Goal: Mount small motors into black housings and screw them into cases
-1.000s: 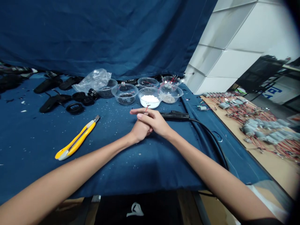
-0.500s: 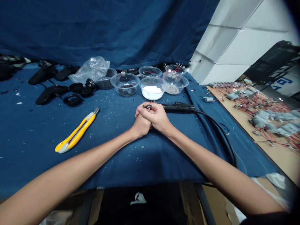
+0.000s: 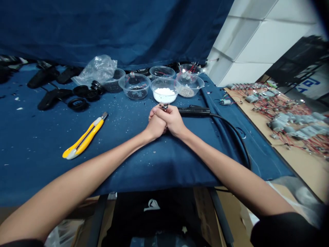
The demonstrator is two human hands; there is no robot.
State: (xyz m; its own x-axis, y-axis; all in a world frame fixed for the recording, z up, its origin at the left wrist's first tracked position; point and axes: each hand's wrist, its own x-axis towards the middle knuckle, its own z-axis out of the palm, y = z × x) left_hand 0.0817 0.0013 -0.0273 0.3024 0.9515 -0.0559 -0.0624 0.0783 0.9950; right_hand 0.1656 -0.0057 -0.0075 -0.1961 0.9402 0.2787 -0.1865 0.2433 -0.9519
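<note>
My left hand (image 3: 156, 125) and my right hand (image 3: 174, 121) are pressed together over the blue cloth, just in front of the bowl of white pieces (image 3: 163, 96). Between the fingertips at the top sits a small dark metal part (image 3: 164, 107), too small to name. Both hands are closed around it, and the fingers hide most of it. A black tool handle (image 3: 196, 111) lies right behind my right hand, its cable curving off to the right. The left end of that handle is hidden by my hand.
A yellow cutter (image 3: 84, 138) lies at the left on the cloth (image 3: 33, 147). Black plastic parts (image 3: 53, 97) are behind it. Clear bowls (image 3: 135, 90) stand along the back, beside a plastic bag (image 3: 99, 67). Small motors with red wires (image 3: 295, 121) cover a board at the right.
The view has tilted a little, so the table and bowls appear slightly higher. My hands stay pressed together, and the small part between them has turned slightly; its red wire no longer shows.
</note>
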